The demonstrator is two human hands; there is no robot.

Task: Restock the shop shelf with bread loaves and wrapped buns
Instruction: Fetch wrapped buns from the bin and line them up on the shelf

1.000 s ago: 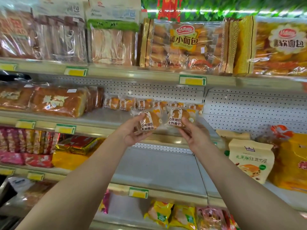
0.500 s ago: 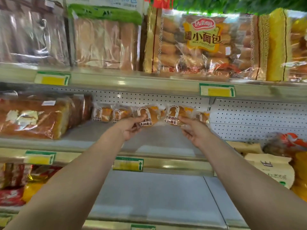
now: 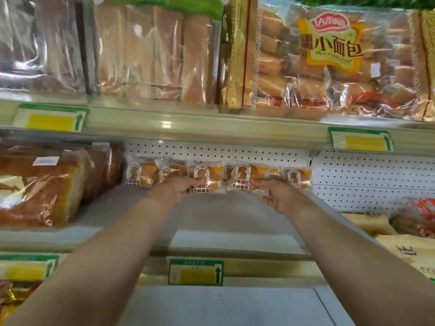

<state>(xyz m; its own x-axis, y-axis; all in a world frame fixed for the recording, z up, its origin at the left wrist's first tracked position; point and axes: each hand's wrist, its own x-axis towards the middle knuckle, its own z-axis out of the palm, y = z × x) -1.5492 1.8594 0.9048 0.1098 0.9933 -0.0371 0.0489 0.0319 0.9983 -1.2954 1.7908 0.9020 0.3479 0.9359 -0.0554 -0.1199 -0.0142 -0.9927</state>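
Observation:
My left hand (image 3: 177,189) pinches a small wrapped bun (image 3: 207,178) with a white label, held upright over the middle shelf (image 3: 211,215). My right hand (image 3: 279,196) grips a second wrapped bun (image 3: 244,176) beside the first. Both buns are close to the pegboard back wall, level with a row of the same buns: two to the left (image 3: 141,174) and one to the right (image 3: 297,177). Whether the held buns touch the shelf surface is unclear. Large wrapped bread loaves (image 3: 40,187) lie on the same shelf at the left.
The top shelf holds clear-wrapped loaves (image 3: 150,55) and a big bag of mini breads (image 3: 329,62). Its front rail (image 3: 200,125) hangs just above my hands. Paper-bagged bread (image 3: 409,245) sits at the right. A price tag (image 3: 195,271) marks the middle shelf's front edge.
Both hands moved forward and deeper into the middle shelf with the two buns, reaching the row at the back wall. The view moved closer to the shelf.

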